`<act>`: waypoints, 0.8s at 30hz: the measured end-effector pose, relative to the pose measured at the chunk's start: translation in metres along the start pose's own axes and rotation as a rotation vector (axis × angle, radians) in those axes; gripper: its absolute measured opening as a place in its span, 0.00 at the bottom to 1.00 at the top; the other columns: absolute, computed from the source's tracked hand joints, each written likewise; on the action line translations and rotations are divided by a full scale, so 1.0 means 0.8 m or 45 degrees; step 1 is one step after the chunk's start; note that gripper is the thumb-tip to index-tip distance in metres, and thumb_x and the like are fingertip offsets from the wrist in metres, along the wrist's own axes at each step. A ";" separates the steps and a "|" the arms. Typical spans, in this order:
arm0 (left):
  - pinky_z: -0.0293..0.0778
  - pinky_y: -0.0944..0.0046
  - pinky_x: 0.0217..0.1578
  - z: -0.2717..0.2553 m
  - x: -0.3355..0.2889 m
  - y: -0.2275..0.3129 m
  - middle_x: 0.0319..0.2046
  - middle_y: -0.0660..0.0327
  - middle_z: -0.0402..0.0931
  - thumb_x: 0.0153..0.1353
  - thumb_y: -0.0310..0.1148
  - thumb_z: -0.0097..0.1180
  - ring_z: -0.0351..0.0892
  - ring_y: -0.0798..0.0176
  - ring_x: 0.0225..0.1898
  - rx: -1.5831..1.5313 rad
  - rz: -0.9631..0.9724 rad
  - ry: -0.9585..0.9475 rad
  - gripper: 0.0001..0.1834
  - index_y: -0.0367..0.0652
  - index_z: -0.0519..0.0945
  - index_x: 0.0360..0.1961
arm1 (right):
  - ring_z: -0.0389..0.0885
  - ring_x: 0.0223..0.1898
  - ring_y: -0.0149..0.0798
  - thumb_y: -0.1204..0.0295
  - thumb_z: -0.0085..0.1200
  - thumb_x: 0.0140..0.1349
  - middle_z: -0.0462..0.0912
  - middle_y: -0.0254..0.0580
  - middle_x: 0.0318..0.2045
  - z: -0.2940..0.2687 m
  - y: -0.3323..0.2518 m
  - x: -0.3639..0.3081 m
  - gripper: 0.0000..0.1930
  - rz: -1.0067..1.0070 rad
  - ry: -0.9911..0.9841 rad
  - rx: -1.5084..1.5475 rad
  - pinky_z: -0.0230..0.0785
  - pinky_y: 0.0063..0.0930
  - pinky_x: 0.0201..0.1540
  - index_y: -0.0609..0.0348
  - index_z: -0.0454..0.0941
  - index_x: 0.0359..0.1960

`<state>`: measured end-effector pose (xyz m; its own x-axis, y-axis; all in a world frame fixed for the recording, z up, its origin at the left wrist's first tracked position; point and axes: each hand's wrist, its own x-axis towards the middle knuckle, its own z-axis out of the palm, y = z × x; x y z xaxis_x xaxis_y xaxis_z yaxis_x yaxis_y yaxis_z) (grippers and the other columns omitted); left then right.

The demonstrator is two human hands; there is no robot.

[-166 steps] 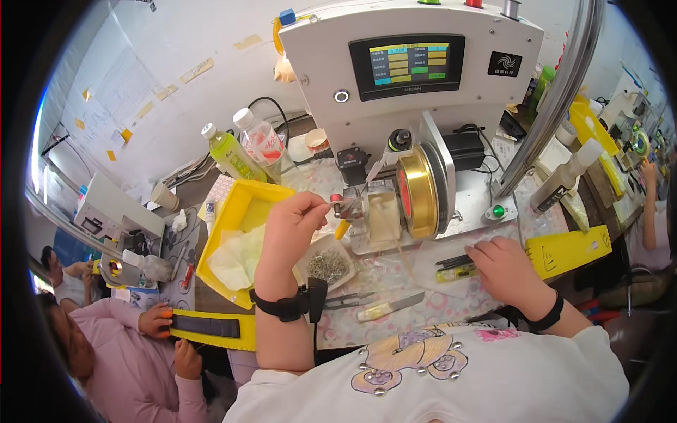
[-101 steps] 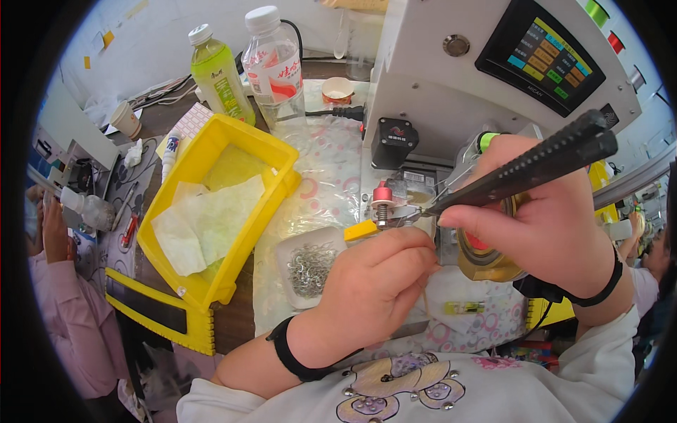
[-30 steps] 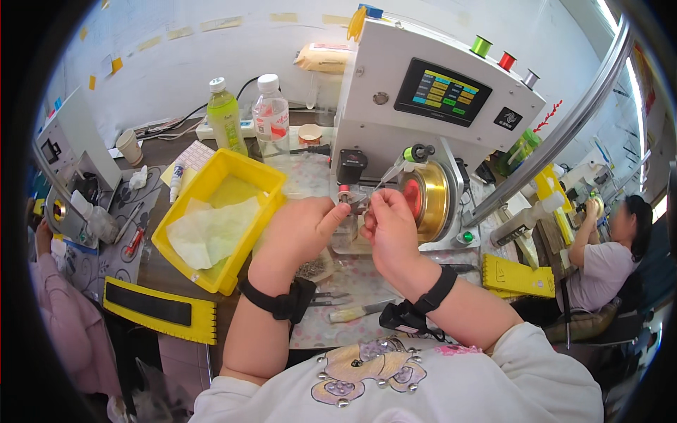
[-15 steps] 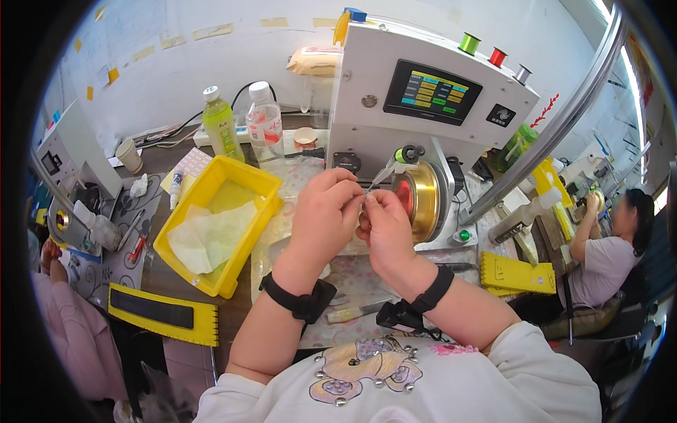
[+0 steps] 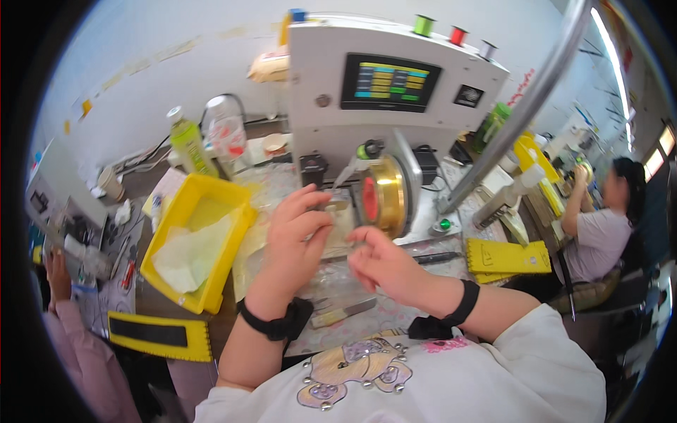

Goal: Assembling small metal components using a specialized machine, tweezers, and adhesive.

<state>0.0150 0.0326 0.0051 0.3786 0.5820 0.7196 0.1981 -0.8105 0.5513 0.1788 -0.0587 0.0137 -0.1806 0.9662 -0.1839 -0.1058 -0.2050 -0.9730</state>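
My left hand [image 5: 297, 236] is raised left of the brass-coloured wheel [image 5: 390, 197], fingers apart, with nothing visible in them. My right hand [image 5: 386, 264] hovers just below that wheel; its index finger points out and the other fingers curl loosely. Motion blurs both hands, and any fine thread between them is too small to make out. The wheel has a red centre and sits on the front of a white machine [image 5: 317, 74] with a lit screen [image 5: 390, 82]. A slender nozzle-like part [image 5: 350, 169] angles down beside the wheel.
A yellow bin [image 5: 243, 229] holding white sheets stands at left, near a green drink bottle [image 5: 189, 144] and a clear one [image 5: 226, 134]. A knife-like tool [image 5: 345, 311] lies at the front. Yellow plates [image 5: 508, 256] lie right of a metal post [image 5: 518, 113]. Co-workers sit on both sides.
My hands, pinched together near the wheel before, have come apart and their fingers have loosened. The view has shifted, so the machine appears further left.
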 end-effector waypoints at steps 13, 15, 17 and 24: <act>0.60 0.53 0.57 0.003 0.003 0.006 0.48 0.54 0.76 0.49 0.16 0.53 0.64 0.44 0.60 -0.009 -0.134 -0.114 0.08 0.39 0.73 0.29 | 0.77 0.31 0.24 0.79 0.57 0.53 0.79 0.31 0.29 -0.332 -0.063 -0.335 0.09 0.526 0.711 -0.783 0.70 0.17 0.34 0.59 0.78 0.37; 0.58 0.52 0.59 0.004 0.000 0.001 0.48 0.53 0.77 0.51 0.16 0.51 0.63 0.44 0.61 -0.048 -0.166 -0.088 0.07 0.39 0.73 0.29 | 0.78 0.31 0.31 0.80 0.60 0.47 0.79 0.32 0.27 -0.365 -0.063 -0.358 0.14 0.566 0.881 -0.871 0.72 0.22 0.34 0.58 0.77 0.38; 0.57 0.52 0.59 0.000 -0.003 0.003 0.48 0.52 0.76 0.51 0.16 0.51 0.63 0.44 0.61 -0.028 -0.166 -0.085 0.06 0.38 0.72 0.29 | 0.79 0.33 0.36 0.80 0.62 0.43 0.79 0.35 0.29 -0.385 -0.069 -0.367 0.19 0.749 0.771 -1.388 0.72 0.25 0.37 0.58 0.77 0.40; 0.57 0.51 0.59 0.006 -0.008 -0.006 0.49 0.51 0.76 0.55 0.18 0.49 0.61 0.45 0.63 -0.054 -0.202 -0.077 0.04 0.39 0.71 0.29 | 0.68 0.56 0.42 0.81 0.59 0.41 0.72 0.42 0.52 -0.371 -0.110 -0.308 0.30 0.326 0.809 -1.805 0.63 0.29 0.56 0.56 0.72 0.51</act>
<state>0.0157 0.0327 -0.0044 0.3995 0.6965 0.5961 0.2220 -0.7044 0.6742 0.5230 -0.2320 0.1031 0.4137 0.9099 -0.0289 0.8943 -0.4121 -0.1743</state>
